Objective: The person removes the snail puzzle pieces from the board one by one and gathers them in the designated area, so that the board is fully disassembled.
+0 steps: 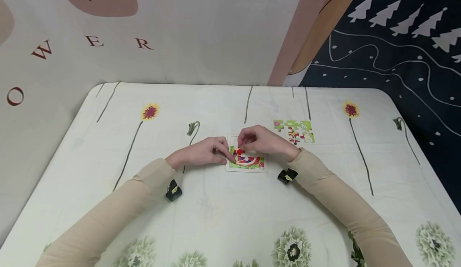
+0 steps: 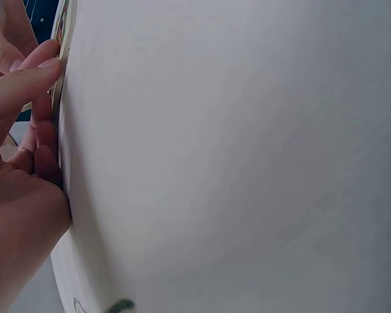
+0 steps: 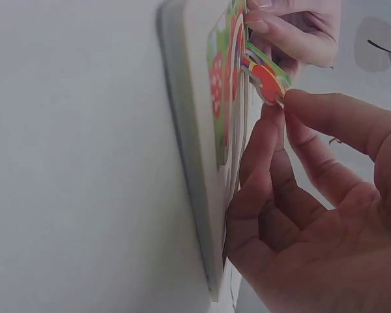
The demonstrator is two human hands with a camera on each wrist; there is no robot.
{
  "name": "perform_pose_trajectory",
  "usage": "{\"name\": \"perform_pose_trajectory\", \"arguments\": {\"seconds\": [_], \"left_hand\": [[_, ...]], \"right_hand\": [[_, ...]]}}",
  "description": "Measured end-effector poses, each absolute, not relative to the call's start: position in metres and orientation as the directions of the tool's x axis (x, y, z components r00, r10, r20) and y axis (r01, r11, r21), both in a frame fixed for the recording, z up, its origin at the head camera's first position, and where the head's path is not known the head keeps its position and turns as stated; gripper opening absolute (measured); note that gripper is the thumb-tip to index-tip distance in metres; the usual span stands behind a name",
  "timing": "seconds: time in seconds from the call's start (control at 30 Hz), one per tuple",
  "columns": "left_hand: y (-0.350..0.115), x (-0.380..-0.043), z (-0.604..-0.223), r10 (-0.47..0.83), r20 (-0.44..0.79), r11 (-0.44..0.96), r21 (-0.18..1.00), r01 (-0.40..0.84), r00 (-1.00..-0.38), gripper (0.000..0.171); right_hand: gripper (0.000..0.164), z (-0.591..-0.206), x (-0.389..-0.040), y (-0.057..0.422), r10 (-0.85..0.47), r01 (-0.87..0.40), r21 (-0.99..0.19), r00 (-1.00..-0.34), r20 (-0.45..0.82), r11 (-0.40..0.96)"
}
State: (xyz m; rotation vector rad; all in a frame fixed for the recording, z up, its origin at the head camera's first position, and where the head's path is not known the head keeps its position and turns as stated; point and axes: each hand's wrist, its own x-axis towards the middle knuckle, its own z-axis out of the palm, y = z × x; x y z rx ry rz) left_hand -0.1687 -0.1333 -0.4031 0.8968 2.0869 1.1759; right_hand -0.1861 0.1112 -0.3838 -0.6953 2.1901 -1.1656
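Jigsaw piece (image 3: 271,83), pinched by the right hand (image 1: 260,139), tilts over its tray (image 1: 246,171); left hand (image 1: 207,151), loosely extended, touches fitted pieces (image 1: 253,162), likely steadying them.

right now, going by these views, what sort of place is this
Probably an indoor tabletop play area, perhaps at home: a partly assembled jigsaw puzzle lies on a flower-print tablecloth, with a navy tree-print backdrop beyond it at right.

puzzle pieces (image 1: 305,125) right of the tray (image 1: 248,171) (and farther back)
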Motion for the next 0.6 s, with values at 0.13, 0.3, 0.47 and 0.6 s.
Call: {"name": "perform_pose_trajectory", "arguments": {"seconds": [0.13, 0.3, 0.47, 0.6], "left_hand": [[-0.134, -0.168, -0.402, 0.774, -0.162, 0.392, 0.881, 0.264, -0.612, 0.02], [-0.134, -0.168, -0.401, 0.766, -0.176, 0.4, 0.883, 0.245, -0.618, 0.022], [-0.133, -0.168, -0.401, 0.765, -0.178, 0.399, 0.885, 0.239, -0.618, 0.022], [-0.133, -0.168, -0.401, 0.765, -0.176, 0.399, 0.885, 0.241, -0.619, 0.022]], "right_hand": [[0.006, -0.384, -0.186, 0.11, -0.663, -0.172, -0.856, -0.711, -0.234, 0.487], [0.007, -0.383, -0.185, 0.112, -0.646, -0.153, -0.858, -0.725, -0.24, 0.49], [0.008, -0.38, -0.185, 0.116, -0.622, -0.135, -0.858, -0.744, -0.242, 0.496], [0.007, -0.378, -0.186, 0.121, -0.605, -0.127, -0.86, -0.761, -0.235, 0.494]]}}
